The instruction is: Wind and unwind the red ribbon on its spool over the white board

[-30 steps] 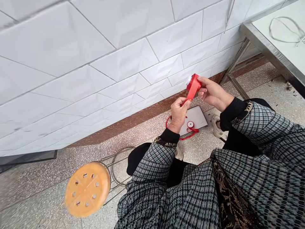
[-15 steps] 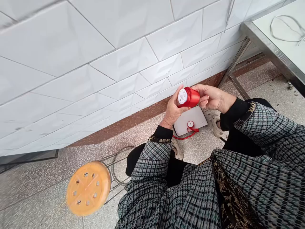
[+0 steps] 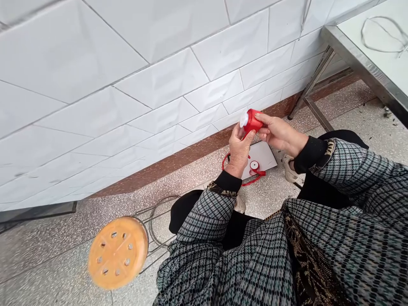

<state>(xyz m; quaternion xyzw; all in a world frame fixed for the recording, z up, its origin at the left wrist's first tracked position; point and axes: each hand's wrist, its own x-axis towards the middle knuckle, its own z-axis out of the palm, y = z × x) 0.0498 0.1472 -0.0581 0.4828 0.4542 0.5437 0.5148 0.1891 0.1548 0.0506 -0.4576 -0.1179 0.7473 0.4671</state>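
Between both hands, in front of the wall, is a roll of red ribbon (image 3: 253, 120) with a white end facing left. My left hand (image 3: 239, 146) is closed round its lower left side, the thumb pressed against the red. My right hand (image 3: 280, 132) grips its right end with thumb and fingers. Below the hands, a small ribbon spool (image 3: 254, 165) with a white face lies on a flat pale board or box (image 3: 264, 155) on the floor. A loose red ribbon (image 3: 250, 183) curls from there round the left wrist's far side, partly hidden by the left hand.
An orange round stool (image 3: 117, 253) with wire legs lies on its side at lower left. White wall tiles (image 3: 172, 80) rise ahead. A metal-framed table (image 3: 357, 51) with a wire loop (image 3: 384, 34) on it stands at upper right. My shoes flank the board.
The ribbon roll has tilted, turning its white labelled end away to the left. My left hand has shifted slightly right and rolled round it. More loose ribbon shows left of the wrist.
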